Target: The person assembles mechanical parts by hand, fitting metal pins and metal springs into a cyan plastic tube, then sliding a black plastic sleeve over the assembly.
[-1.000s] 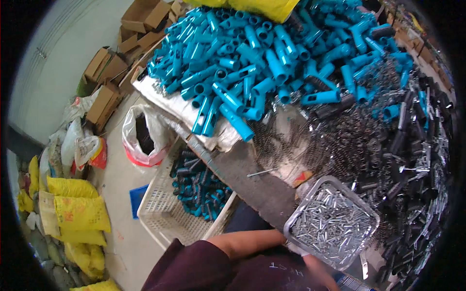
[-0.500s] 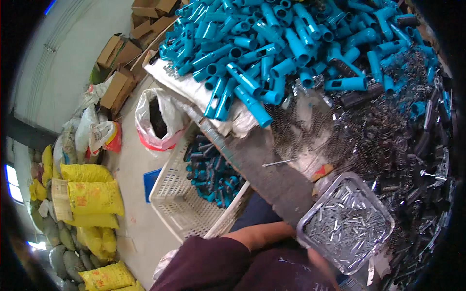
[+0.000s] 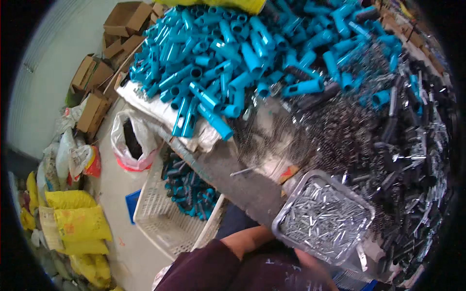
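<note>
My left forearm, in a dark maroon sleeve, reaches in from below toward the table edge. Its hand passes out of sight by the near left corner of a metal tray. Below the tray's near side, my right arm is a skin-coloured smear, its fingers hidden. Whether either hand holds anything does not show. Small silvery metal pins fill the rectangular tray. Beyond it lies a spread of small dark springs. A thin metal rod rests on the bare tabletop.
Glossy turquoise tubular housings are heaped at the far side. Black and silvery parts crowd the right. Below the table's left edge stand a white plastic crate with turquoise-and-black pieces and a white sack. Yellow sacks and cardboard boxes line the left.
The view has swung, so the table, tray and crate sit farther left in the picture. A yellow edge now shows at the top. Both arms stay low beside the tray.
</note>
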A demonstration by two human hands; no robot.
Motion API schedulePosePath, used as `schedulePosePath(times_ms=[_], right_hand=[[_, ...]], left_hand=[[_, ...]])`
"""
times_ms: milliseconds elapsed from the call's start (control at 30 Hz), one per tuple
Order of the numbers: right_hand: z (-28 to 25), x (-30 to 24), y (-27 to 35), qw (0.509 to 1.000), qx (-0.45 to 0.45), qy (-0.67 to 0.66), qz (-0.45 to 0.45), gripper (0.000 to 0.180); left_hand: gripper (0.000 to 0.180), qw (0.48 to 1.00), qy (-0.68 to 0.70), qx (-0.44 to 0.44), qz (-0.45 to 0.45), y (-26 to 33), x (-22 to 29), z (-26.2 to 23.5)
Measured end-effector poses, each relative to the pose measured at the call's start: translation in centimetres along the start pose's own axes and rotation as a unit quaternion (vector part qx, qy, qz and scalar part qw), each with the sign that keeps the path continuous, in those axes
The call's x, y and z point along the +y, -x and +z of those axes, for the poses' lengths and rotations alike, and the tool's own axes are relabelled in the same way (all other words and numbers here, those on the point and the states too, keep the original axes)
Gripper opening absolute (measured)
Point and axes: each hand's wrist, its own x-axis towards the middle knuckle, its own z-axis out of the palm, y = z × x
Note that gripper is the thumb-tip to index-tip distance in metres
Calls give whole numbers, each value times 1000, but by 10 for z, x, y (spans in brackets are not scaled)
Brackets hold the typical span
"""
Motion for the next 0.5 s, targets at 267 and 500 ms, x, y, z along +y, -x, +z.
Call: schedulePosePath(times_ms=[267,500], right_hand=[[41,41,12,968,52,246,-12,47],[39,10,-47,882,93,458,-52,47]], left_hand=[[58,999,-5,10,44,2,3,7],[57,998,-13,42,54,2,7,18]])
